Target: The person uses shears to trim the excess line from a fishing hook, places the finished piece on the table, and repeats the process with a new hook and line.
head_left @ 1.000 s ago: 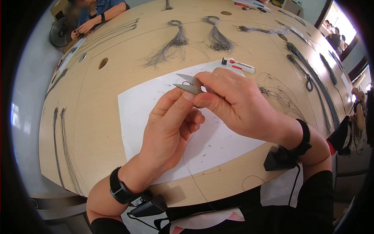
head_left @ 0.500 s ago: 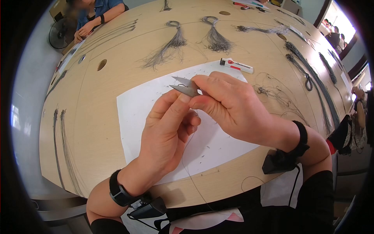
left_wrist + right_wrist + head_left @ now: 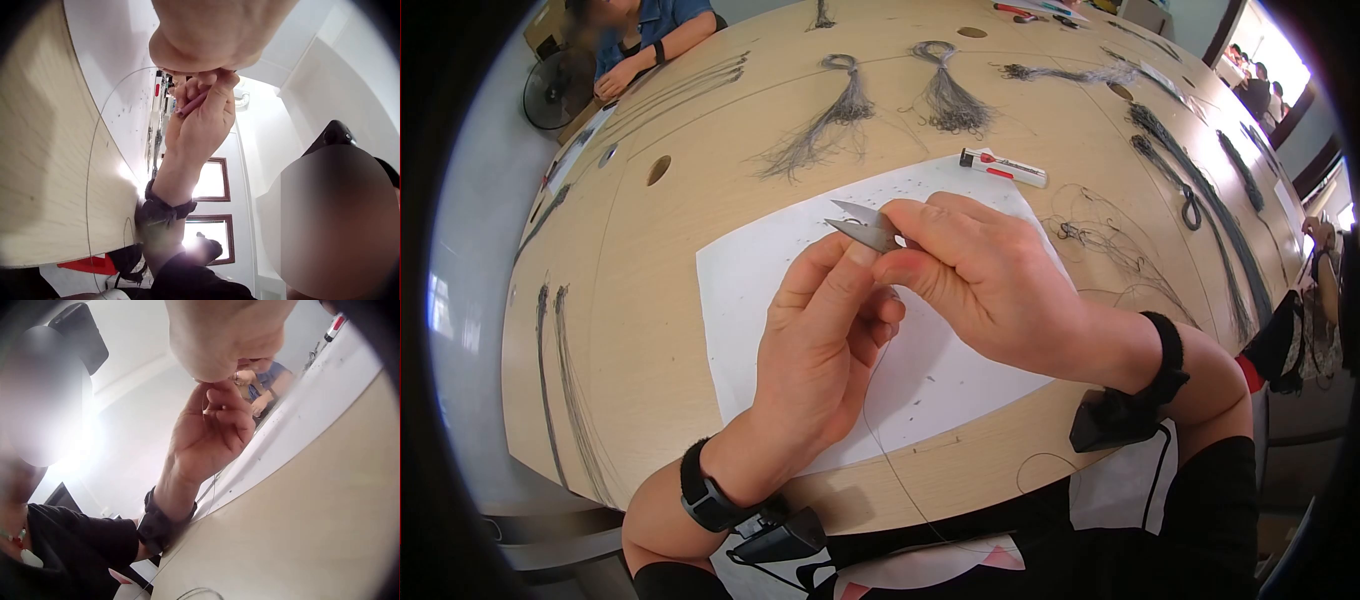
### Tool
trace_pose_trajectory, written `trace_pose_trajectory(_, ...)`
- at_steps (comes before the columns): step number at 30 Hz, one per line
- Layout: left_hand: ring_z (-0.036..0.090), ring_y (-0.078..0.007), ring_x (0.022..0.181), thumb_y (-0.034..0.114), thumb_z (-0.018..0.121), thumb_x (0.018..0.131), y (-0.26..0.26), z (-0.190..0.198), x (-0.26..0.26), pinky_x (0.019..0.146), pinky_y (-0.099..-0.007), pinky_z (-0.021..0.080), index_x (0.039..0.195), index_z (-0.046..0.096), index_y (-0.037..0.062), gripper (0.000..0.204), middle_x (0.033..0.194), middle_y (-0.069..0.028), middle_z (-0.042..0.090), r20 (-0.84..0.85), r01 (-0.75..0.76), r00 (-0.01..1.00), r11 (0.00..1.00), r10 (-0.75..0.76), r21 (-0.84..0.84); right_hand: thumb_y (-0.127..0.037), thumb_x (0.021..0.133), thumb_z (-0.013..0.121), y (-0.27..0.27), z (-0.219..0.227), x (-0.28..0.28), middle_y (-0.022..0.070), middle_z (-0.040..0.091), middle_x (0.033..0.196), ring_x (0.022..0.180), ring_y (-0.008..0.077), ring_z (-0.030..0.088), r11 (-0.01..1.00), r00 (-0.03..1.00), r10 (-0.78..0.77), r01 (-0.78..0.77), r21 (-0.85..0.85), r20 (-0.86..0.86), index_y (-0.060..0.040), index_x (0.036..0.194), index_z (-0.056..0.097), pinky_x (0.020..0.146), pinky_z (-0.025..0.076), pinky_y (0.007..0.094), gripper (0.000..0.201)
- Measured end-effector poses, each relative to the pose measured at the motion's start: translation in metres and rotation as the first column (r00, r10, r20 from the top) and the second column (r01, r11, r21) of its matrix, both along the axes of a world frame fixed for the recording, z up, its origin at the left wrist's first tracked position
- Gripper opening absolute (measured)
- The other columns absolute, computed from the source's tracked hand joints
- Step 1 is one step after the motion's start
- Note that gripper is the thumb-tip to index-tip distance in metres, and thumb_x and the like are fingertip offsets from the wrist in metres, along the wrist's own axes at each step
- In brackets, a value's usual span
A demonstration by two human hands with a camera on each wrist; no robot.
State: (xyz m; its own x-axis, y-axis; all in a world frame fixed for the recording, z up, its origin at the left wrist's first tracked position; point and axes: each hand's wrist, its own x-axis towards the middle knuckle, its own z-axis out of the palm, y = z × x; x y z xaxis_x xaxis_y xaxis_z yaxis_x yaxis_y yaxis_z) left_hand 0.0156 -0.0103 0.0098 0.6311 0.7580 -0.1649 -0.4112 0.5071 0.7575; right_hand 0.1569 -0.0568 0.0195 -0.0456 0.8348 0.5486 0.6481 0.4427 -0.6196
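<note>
In the head view my right hand (image 3: pixel 990 270) grips a pair of small snips, its pointed metal blades (image 3: pixel 866 235) spread a little and aimed left. A bit of the pink handle (image 3: pixel 192 105) shows in the left wrist view. My left hand (image 3: pixel 810 325) has thumb and forefinger pinched together right at the lower blade. From it a thin line (image 3: pixel 889 459) runs down over the table edge towards my lap. Between the blades, just above the left fingertips, shows a small dark curved piece. The pinched end of the line is hidden by the fingers.
White paper (image 3: pixel 735 350) sprinkled with dark bits lies beneath my hands. Beyond it rests a white-and-red tube (image 3: pixel 1008 169) with a black end. A loose tangle of line (image 3: pixel 1105 240) lies right; several grey bundles (image 3: pixel 950 100) spread across the table. Another person sits far left.
Both hands have drifted slightly left and down together, with the snips and line still held. The gap between the blade tips looks a little narrower.
</note>
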Motion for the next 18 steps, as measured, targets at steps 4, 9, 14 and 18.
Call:
trace_pose_trajectory(4, 0.05, -0.0083, 0.062, 0.017, 0.053, 0.081, 0.0, 0.0, 0.0, 0.056, -0.0193, 0.04, 0.094, 0.051, 0.0089, 0.015, 0.078, 0.0, 0.056, 0.004, -0.003, 1.0, 1.0, 0.003, 0.001, -0.016, 0.08, 0.051, 0.0, -0.001, -0.002, 0.0139, 0.051, 0.069, 0.065, 0.0282, 0.049, 1.0, 1.0, -0.005, 0.006, 0.013, -0.009, 0.0019, 0.088, 0.05, 0.055, 0.04, 0.0335, 0.02)
trace_pose_trajectory(9, 0.049, -0.0082, 0.061, 0.018, 0.054, 0.081, -0.001, 0.0, 0.002, 0.056, -0.0189, 0.039, 0.094, 0.051, 0.0081, 0.016, 0.078, -0.0005, 0.055, -0.021, -0.045, 0.999, 0.999, 0.045, 0.0, -0.015, 0.08, 0.051, 0.001, -0.004, -0.003, 0.0131, 0.05, 0.065, 0.064, 0.0289, 0.049, 1.0, 0.999, 0.004, -0.003, 0.009, -0.051, 0.0, 0.084, 0.051, 0.054, 0.04, 0.0339, 0.015)
trace_pose_trajectory(14, 0.048, -0.0081, 0.06, 0.018, 0.054, 0.081, -0.002, 0.0, 0.003, 0.054, -0.0187, 0.038, 0.094, 0.051, 0.0073, 0.017, 0.081, -0.0026, 0.056, -0.008, -0.038, 0.999, 0.995, 0.039, 0.094, -0.015, 0.081, 0.05, 0.002, -0.002, -0.001, 0.0123, 0.051, 0.064, 0.059, 0.0256, 0.048, 0.998, 0.977, 0.029, -0.041, -0.05, -0.211, 0.0003, 0.083, 0.051, 0.053, 0.04, 0.0306, 0.016)
trace_pose_trajectory(18, 0.048, -0.0079, 0.059, 0.017, 0.053, 0.081, -0.002, 0.002, 0.001, 0.054, -0.0185, 0.038, 0.091, 0.053, 0.0066, 0.014, 0.08, -0.0036, 0.056, -0.012, -0.026, 1.0, 0.991, 0.027, 0.135, -0.015, 0.08, 0.052, 0.001, 0.012, 0.001, 0.0078, 0.053, 0.065, 0.056, 0.0124, 0.047, 0.966, 0.844, -0.004, -0.135, -0.219, -0.536, 0.0037, 0.087, 0.051, 0.051, 0.039, 0.0254, 0.02)
